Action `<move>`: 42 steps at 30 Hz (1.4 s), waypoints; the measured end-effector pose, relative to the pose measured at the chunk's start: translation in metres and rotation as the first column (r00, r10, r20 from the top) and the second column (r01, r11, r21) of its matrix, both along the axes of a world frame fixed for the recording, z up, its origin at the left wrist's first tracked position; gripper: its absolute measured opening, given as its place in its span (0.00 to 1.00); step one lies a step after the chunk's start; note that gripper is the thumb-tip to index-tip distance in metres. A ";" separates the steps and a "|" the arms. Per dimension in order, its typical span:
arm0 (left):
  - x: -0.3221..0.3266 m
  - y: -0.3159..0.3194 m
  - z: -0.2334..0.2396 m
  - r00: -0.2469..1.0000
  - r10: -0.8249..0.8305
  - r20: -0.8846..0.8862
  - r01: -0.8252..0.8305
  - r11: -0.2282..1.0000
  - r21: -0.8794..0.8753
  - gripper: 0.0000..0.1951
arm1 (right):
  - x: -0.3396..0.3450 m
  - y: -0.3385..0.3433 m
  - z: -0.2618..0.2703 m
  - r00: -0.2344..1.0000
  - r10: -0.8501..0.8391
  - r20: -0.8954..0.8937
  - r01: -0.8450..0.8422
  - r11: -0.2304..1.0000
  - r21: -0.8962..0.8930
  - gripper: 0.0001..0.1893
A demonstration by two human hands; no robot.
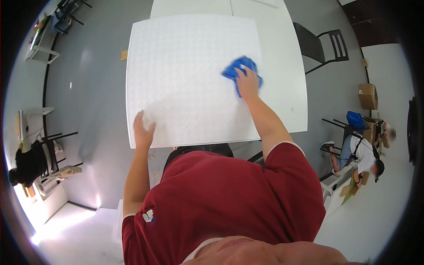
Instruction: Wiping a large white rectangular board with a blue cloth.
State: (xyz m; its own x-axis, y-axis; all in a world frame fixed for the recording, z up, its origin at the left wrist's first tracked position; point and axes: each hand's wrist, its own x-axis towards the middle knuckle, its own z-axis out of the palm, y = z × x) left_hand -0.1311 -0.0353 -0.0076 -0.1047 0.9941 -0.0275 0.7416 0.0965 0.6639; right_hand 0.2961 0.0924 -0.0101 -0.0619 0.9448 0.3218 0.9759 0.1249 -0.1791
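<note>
A large white textured sheet or panel point(192, 76) lies over the white table point(285, 99) in front of me. On its right part, my right hand point(247, 82) grips a crumpled blue cloth point(243, 63) and presses it against the surface. Some of the cloth spreads out past the fingers on both sides. My left hand point(143, 131) is at the sheet's near left corner, holding nothing, with thumb and fingers apart. Whether its palm touches the surface is hard to tell.
A black chair point(311, 43) stands by the table's right side. Farther right, a seated person point(362, 150) is near cardboard boxes point(367, 96) and a blue bag point(357, 122). Another seated person point(31, 162) is at far left. The table's near edge is close to my body.
</note>
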 end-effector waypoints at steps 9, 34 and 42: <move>-0.071 -0.063 -0.023 0.771 0.591 0.237 -0.422 0.753 -0.505 0.23 | 0.087 -0.183 -0.023 0.824 -0.565 -0.040 0.558 0.822 -0.118 0.19; -0.189 0.000 -0.033 0.825 0.479 0.300 -0.165 0.712 -0.682 0.14 | -0.042 -0.255 -0.021 0.460 -0.780 -0.424 0.593 0.626 -0.507 0.28; -0.163 0.008 -0.017 0.810 0.423 0.406 -0.108 0.788 -0.606 0.14 | -0.040 -0.302 -0.026 0.407 -0.796 -0.447 0.634 0.599 -0.489 0.24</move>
State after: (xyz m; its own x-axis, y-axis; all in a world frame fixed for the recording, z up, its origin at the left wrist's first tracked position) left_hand -0.2942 -0.0278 -0.0244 -0.1761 0.7266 -0.6642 0.2072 0.6869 0.6965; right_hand 0.2561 -0.2095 -0.0366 0.7855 0.5880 -0.1932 0.3589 -0.6870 -0.6318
